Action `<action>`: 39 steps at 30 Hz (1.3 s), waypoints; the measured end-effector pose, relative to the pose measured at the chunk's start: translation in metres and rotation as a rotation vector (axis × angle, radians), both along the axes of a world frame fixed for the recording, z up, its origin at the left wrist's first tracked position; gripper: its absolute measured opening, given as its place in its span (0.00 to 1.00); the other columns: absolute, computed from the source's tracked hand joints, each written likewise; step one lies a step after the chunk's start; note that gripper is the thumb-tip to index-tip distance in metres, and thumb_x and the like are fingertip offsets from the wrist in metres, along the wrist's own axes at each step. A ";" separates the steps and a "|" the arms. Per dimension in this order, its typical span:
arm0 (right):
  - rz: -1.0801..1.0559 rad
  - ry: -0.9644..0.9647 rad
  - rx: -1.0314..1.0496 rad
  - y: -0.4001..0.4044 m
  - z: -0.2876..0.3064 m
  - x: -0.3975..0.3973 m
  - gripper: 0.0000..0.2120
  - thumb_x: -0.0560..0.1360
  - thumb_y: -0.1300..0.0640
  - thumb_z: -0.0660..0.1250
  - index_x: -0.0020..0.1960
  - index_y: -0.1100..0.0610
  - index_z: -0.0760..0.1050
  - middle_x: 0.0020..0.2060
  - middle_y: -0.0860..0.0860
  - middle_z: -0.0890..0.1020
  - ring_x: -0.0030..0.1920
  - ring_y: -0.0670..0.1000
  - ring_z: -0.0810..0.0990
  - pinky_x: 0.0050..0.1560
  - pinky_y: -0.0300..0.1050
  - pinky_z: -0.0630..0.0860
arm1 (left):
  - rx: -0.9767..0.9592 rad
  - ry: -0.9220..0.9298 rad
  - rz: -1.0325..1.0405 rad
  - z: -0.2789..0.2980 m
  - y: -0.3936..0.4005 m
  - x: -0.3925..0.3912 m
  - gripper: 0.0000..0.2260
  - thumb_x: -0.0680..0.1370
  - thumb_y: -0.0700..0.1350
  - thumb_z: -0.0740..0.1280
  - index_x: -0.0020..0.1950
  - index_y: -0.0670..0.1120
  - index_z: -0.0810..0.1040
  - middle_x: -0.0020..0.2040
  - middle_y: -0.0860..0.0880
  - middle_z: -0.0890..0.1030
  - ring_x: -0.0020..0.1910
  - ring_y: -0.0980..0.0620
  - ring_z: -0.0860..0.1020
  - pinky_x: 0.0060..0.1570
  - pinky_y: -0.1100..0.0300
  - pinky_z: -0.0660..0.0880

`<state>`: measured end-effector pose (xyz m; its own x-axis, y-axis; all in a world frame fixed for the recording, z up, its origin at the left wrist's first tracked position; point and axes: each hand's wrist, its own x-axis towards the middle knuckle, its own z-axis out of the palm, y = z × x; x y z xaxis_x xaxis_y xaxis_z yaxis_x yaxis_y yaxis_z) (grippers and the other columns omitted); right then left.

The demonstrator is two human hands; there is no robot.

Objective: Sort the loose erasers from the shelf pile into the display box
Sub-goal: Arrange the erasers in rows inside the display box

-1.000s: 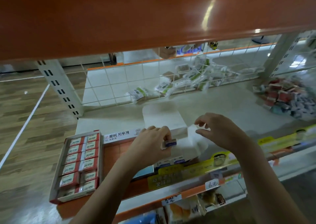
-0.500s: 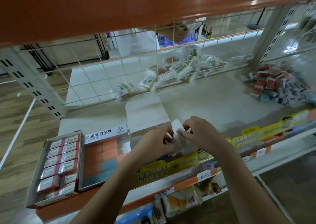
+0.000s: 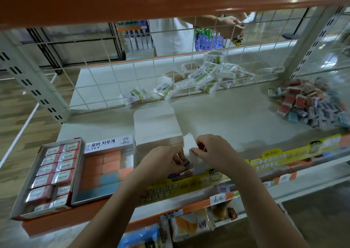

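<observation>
Head view: at frame centre our left hand point(image 3: 166, 160) is pinching a small dark-sleeved eraser point(image 3: 186, 163) over the open white cardboard display box point(image 3: 155, 126). Our right hand point(image 3: 212, 151) is pinching the box's side flap point(image 3: 189, 143). The loose, glossy-wrapped eraser pile point(image 3: 310, 105) is sitting at right, on the smooth shelf point(image 3: 236, 111).

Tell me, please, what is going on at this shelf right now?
A person is restocking erasers at a shop shelf. Both hands are at an open white display box on the shelf's front edge: the left hand pinches a small eraser over the box, while the right hand grips the box's side flap. A pile of loose erasers waits at the far right of the shelf. Two filled boxes, one of sleeved erasers and one of coloured blocks, sit to the left.
</observation>
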<state>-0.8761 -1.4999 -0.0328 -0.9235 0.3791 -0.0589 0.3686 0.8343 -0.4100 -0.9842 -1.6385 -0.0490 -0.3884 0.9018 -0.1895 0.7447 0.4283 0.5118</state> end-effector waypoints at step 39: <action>-0.473 0.029 0.224 0.019 0.017 0.127 0.19 0.77 0.54 0.64 0.66 0.54 0.70 0.62 0.53 0.73 0.64 0.54 0.68 0.62 0.49 0.68 | 0.436 0.441 -0.355 0.041 0.093 0.080 0.11 0.78 0.53 0.60 0.53 0.50 0.78 0.48 0.50 0.79 0.51 0.48 0.74 0.49 0.55 0.70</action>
<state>-0.7492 -1.4810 -0.0161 -0.6486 0.7552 0.0945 0.7173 0.6480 -0.2559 -0.9038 -1.5451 -0.0076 -0.0144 0.9459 0.3243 0.9783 -0.0537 0.2002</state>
